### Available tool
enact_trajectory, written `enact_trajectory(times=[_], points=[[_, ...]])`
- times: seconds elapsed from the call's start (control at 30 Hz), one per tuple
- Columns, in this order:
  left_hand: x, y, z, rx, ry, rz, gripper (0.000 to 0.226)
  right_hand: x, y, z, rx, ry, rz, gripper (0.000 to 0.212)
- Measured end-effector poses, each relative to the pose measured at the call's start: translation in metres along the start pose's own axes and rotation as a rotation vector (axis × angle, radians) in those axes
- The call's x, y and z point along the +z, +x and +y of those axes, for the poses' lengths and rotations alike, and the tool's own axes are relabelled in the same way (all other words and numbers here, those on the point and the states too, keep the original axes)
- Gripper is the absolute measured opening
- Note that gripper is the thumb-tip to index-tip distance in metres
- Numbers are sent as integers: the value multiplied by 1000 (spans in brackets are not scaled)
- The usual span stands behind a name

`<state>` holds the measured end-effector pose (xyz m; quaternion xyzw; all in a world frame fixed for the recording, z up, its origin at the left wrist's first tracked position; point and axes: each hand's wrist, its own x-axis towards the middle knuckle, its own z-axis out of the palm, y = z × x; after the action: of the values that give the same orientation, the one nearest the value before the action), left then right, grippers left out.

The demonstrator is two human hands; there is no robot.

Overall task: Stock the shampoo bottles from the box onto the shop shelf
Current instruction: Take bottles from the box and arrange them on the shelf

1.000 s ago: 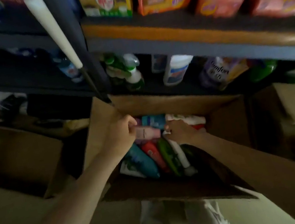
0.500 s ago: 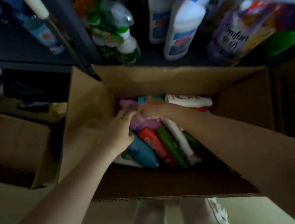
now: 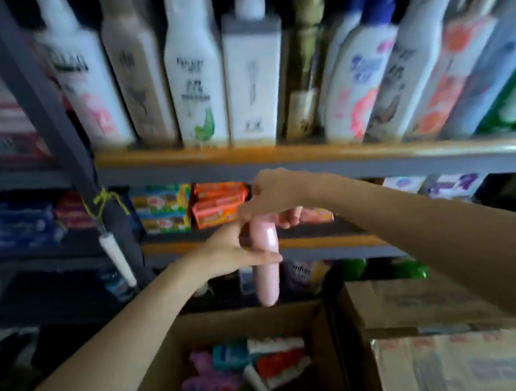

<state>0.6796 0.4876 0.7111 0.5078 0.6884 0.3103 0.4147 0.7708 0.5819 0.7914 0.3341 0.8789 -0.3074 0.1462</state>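
Head view: pink bottle (image 3: 265,259) held upright in the air at frame centre, long axis running 12 to 6 o'clock, lower end hanging just above the open cardboard box (image 3: 323,339), upper end hidden in the hands. Smooth, glossy, rounded plastic, with a highlight on its face. Left hand (image 3: 235,251) wrapped round the bottle's middle from 9 o'clock, thumb across the front: grip clamped on it. Right hand (image 3: 272,198) closed over the top from 1 o'clock, fingers curled round the cap end.

Open air between box rim and the orange-edged shelf lip (image 3: 320,241) behind the hands; at 12 o'clock, upper shelf (image 3: 208,155) packed tight with tall white and beige bottles (image 3: 196,68), shoulder to shoulder, blurred labels. Grey metal upright (image 3: 37,103) at 10 o'clock. Inside the box at 6 o'clock, more bottles (image 3: 249,386) lying jumbled, teal, red, green, purple. Second printed carton (image 3: 465,362) touching the box at 4 o'clock.
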Motion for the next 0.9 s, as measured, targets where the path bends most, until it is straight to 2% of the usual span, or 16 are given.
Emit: enact_trajectory(times=[0.07,0.13,0.23,0.33,0.4,0.47,0.53,0.6,0.7,0.8,0.9], points=[[-19,-4,58,78,56,73,66,-46,-33,-13,-32,-11,119,36],[-40,-10,107,147,50,61,57,-85,-60,-24,-78,69,181,38],[-72,-26,168,237,-149,59,34,-137,-101,-27,-196,383,261,41],[-97,-42,216,364,-372,83,41,-172,-140,-17,-354,553,314,35],[-109,-47,241,471,-449,75,42,-184,-160,-7,-416,530,272,30],[-116,-50,262,578,-487,60,44,-186,-172,-1,-438,400,222,29],[-116,-51,283,635,-469,55,48,-181,-177,0,-476,406,205,23],[-113,-49,301,646,-429,77,47,-180,-177,-2,-536,462,254,17],[-107,-44,319,608,-348,169,52,-186,-175,0,-558,473,303,23],[-104,-36,327,553,-226,289,33,-193,-174,7,-534,470,359,21],[-104,-27,332,519,-123,289,29,-205,-171,15,-551,474,471,24]])
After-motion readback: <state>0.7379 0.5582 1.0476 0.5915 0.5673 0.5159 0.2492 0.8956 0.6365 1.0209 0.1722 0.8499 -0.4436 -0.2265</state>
